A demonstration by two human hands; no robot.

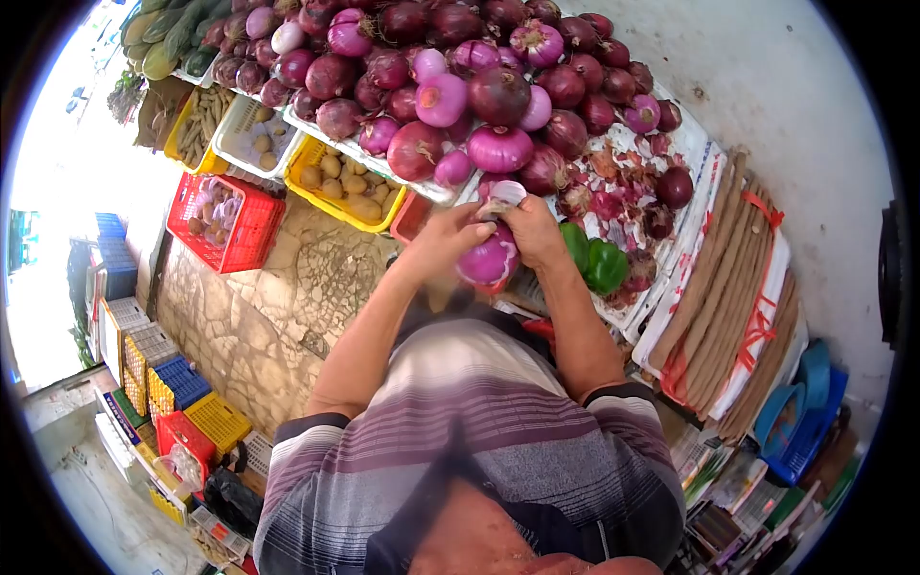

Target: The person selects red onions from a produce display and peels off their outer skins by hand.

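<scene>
A bright purple onion point(491, 257) is held close in front of my chest. My left hand point(443, 240) is closed round its left side, with the thumb lying across the top. My right hand point(533, 228) has its fingers closed on a pale, papery piece of onion skin point(500, 196) at the onion's upper end. The fingertips are partly hidden behind the onion and skin. Just beyond both hands rises a large heap of red onions point(498, 96). Loose dry onion skins point(613, 182) lie to its right, with green peppers point(596, 261) beside my right wrist.
A yellow crate point(297, 177) of potatoes, a white crate point(228, 144) and a red crate point(230, 254) stand left of the heap. Long brown roots point(709, 297) tied with red ribbon lie at right. Stacked crates point(216, 422) are at lower left, blue baskets point(805, 422) at lower right.
</scene>
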